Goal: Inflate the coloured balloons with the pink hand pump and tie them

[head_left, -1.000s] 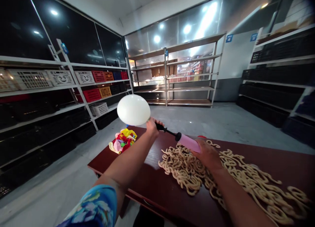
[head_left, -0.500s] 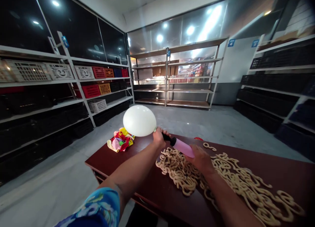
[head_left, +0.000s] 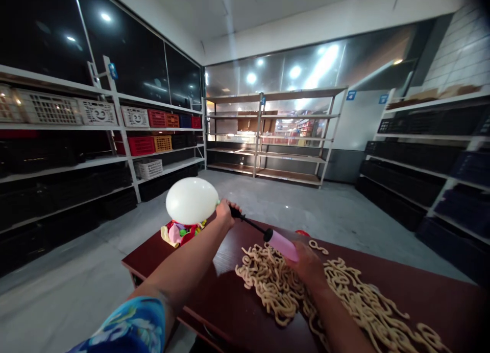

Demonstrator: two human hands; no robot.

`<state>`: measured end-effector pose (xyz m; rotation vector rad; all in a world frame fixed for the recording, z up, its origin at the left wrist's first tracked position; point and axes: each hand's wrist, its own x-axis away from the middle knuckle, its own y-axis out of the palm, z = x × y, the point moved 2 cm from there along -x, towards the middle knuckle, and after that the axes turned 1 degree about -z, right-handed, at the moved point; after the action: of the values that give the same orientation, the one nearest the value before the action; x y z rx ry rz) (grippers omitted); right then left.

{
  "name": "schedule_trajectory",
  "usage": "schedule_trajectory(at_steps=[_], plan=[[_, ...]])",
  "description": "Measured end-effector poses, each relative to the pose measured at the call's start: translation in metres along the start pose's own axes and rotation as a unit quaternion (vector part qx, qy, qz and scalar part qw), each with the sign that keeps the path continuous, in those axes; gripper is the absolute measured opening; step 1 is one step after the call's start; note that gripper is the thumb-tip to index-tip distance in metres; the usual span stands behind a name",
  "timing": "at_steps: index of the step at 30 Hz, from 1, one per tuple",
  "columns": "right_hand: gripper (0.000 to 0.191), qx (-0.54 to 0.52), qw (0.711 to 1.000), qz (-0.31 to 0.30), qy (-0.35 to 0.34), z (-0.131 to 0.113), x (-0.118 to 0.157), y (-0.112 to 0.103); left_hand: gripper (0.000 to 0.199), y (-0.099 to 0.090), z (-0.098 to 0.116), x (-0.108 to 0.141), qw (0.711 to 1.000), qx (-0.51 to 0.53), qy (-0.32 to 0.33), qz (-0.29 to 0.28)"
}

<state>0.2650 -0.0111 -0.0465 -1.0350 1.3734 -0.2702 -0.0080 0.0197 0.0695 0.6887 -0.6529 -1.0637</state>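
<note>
A pink and black hand balloon pump (head_left: 281, 244) is stretched between my hands, its thin black rod drawn out. My left hand (head_left: 225, 213) is closed around the pump's black end, where the neck of a white inflated balloon (head_left: 192, 201) also sits. My right hand (head_left: 305, 260) grips the pink barrel. Under the balloon, a heap of limp coloured balloons (head_left: 184, 234) lies at the table's left end. Below the pump spreads a pile of beige, curled, rope-like pieces (head_left: 270, 281); what they are I cannot tell.
The dark red-brown table (head_left: 218, 297) runs across in front of me. A small red item (head_left: 302, 233) lies at its far edge. Shelves with plastic crates (head_left: 138, 146) stand on the left, metal racks (head_left: 260, 154) at the back, and shelves with dark crates (head_left: 413, 161) on the right.
My hands have moved apart, and the pump's black rod now shows between its handle and pink barrel. The balloon has shifted left in view, over the coloured heap. The camera view has tilted up.
</note>
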Motion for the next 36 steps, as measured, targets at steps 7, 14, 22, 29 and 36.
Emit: schedule_trajectory(at_steps=[7,14,22,29,36], plan=[[0.038,-0.029,0.999,-0.005,-0.029,-0.023,0.005,0.0,0.03,-0.001,-0.058,0.038,0.998,0.014,-0.057,-0.027],[0.036,-0.025,0.999,-0.021,-0.018,-0.013,0.002,-0.013,0.027,-0.001,-0.034,0.03,0.998,0.012,-0.051,-0.016],[0.032,0.003,1.0,-0.029,-0.007,0.0,0.002,-0.01,0.03,-0.006,-0.008,0.006,1.0,0.019,-0.015,0.003],[0.041,0.027,0.994,-0.099,-0.034,-0.02,0.0,-0.015,0.033,-0.01,-0.067,0.033,0.994,0.062,-0.094,0.0],[0.069,0.056,0.987,-0.135,-0.072,-0.071,-0.016,-0.05,0.037,-0.026,-0.065,0.045,0.991,0.08,-0.11,-0.006]])
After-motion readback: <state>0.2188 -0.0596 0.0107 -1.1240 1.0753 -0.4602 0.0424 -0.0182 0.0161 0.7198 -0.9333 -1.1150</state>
